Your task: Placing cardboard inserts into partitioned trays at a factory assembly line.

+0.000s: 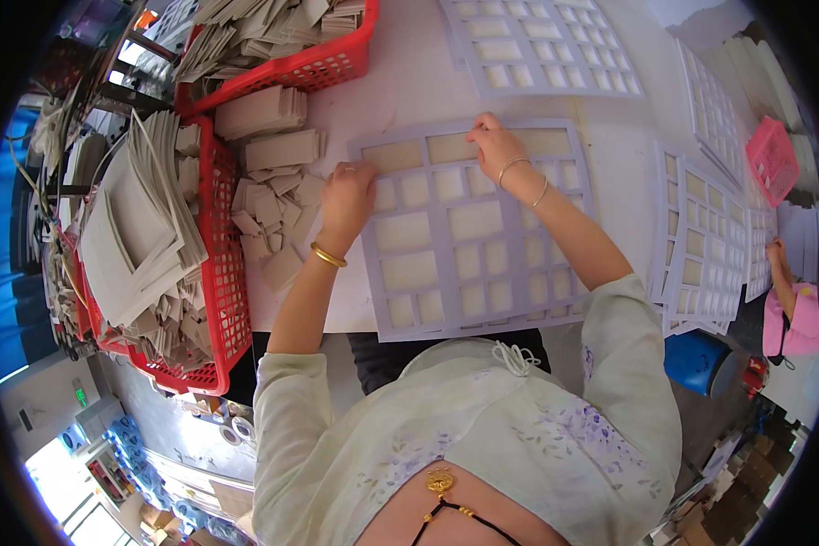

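Observation:
A pale lavender sheet (438, 227) cut with rows of rectangular windows lies on the white table before me. Off-white board shows in its windows, and another sheet edge peeks out beneath. My left hand (348, 197) rests at the sheet's upper left edge, its fingers curled and their tips hidden. Over the upper row of windows, my right hand (500, 153) has its fingers drawn together in a pinch. Whatever either hand holds is too small or hidden to make out. Loose grey-white card pieces (268, 205) are scattered left of my left hand.
Red perforated baskets (227, 264) filled with cut card stand on the left. Neat card stacks (262, 111) sit beside them. More windowed sheets (555, 55) lie at the far side and right. A co-worker's hand (775, 253) touches sheets at far right, near a pink basket (773, 161).

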### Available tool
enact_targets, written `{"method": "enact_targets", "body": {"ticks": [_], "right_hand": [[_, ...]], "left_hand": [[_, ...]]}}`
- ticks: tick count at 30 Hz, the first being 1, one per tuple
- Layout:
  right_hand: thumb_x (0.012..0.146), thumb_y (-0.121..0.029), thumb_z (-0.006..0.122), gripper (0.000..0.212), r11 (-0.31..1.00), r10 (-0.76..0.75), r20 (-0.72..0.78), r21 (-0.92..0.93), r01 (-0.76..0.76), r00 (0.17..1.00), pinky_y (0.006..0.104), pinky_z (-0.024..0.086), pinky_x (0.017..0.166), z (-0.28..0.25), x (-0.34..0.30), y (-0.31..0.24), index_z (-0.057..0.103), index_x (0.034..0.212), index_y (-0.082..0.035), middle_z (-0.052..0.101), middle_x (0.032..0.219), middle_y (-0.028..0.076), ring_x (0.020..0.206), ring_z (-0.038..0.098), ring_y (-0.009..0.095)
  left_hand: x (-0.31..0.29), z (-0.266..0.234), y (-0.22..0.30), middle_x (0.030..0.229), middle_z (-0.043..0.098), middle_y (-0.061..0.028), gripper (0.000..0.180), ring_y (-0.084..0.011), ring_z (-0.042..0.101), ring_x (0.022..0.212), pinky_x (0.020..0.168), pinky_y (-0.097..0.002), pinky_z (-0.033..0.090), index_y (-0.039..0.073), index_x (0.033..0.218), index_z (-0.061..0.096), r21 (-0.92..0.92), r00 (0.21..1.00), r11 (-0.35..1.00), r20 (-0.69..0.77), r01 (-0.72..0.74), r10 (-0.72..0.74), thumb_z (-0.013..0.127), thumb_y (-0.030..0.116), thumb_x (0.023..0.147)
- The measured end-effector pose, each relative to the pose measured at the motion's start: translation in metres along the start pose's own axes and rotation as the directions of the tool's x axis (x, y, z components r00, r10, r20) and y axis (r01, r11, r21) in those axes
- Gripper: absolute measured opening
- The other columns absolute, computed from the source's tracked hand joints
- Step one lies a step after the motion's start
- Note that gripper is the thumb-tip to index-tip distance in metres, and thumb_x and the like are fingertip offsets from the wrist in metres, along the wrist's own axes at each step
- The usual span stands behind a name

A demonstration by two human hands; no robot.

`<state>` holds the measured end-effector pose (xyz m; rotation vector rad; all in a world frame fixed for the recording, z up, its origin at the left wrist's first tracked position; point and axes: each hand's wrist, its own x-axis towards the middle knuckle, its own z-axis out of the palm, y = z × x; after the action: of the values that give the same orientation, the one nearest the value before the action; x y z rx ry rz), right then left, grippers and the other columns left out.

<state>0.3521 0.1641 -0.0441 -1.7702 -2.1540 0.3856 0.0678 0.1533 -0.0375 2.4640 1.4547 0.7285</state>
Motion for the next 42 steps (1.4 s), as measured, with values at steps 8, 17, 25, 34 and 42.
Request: {"method": "enact_targets", "body": {"ticks": [8, 17, 25, 34, 42], "right_hand": [[0.073, -0.009, 0.060, 0.018, 0.923, -0.181, 0.063, -0.334, 0.192, 0.981, 0.0386, 0.045, 0.082, 0.007, -0.006, -0.005, 0.064, 0.091, -0.010, 0.061, 0.098, 0.007, 0.097, 0.056, 0.025], [0.078, -0.005, 0.054, 0.017, 0.886, -0.078, 0.155, -0.443, 0.139, 0.985, 0.0412, 0.049, 0.081, 0.012, -0.009, -0.018, 0.063, 0.092, -0.004, 0.060, 0.100, 0.015, 0.093, 0.059, 0.032], [0.071, -0.005, 0.060, 0.015, 0.890, -0.113, 0.108, -0.432, 0.149, 0.988, 0.0394, 0.050, 0.077, 0.010, -0.009, -0.025, 0.064, 0.085, -0.005, 0.059, 0.094, 0.013, 0.087, 0.060, 0.032], [0.071, -0.008, 0.061, 0.018, 0.872, -0.049, 0.120, -0.479, 0.101, 0.992, 0.0394, 0.051, 0.077, 0.012, -0.009, -0.029, 0.063, 0.089, -0.006, 0.059, 0.099, 0.011, 0.088, 0.061, 0.030], [0.072, -0.007, 0.059, 0.025, 0.923, -0.053, 0.151, -0.371, 0.106, 0.987, 0.0412, 0.050, 0.080, 0.001, -0.013, -0.026, 0.061, 0.097, -0.008, 0.059, 0.103, 0.012, 0.093, 0.059, 0.032]], "left_hand": [[-0.009, 0.001, -0.005, 0.101, 0.066, -0.0054, 0.024, -0.0289, 0.056, 0.100, 0.082, -0.0421, 0.045, 0.010, 0.096, 0.066, 0.006, 0.999, 0.999, 0.015, 0.042, -0.043, 0.058, 0.004, 0.073], [-0.047, -0.036, 0.028, 0.111, 0.059, -0.0105, 0.035, -0.0290, 0.055, 0.103, 0.089, -0.0405, 0.042, 0.009, 0.104, 0.059, -0.192, 0.976, 0.981, -0.216, -0.014, -0.029, 0.063, 0.001, 0.071], [-0.143, -0.189, 0.016, 0.083, 0.062, -0.0069, 0.017, -0.0252, 0.060, 0.077, 0.068, -0.0348, 0.047, 0.009, 0.089, 0.064, 0.086, 0.910, 0.979, -0.393, 0.183, -0.135, 0.066, 0.001, 0.073], [-0.248, -0.267, -0.112, 0.083, 0.065, -0.0127, 0.031, -0.0314, 0.063, 0.080, 0.068, -0.0407, 0.049, 0.006, 0.086, 0.062, 0.444, 0.557, 0.478, -0.061, 0.758, -0.828, 0.066, 0.035, 0.076], [-0.245, -0.262, -0.102, 0.082, 0.064, -0.0171, 0.033, -0.0330, 0.064, 0.073, 0.066, -0.0415, 0.049, 0.005, 0.095, 0.062, 0.287, 0.638, 0.582, -0.171, 0.761, -0.751, 0.066, 0.029, 0.074]]}}
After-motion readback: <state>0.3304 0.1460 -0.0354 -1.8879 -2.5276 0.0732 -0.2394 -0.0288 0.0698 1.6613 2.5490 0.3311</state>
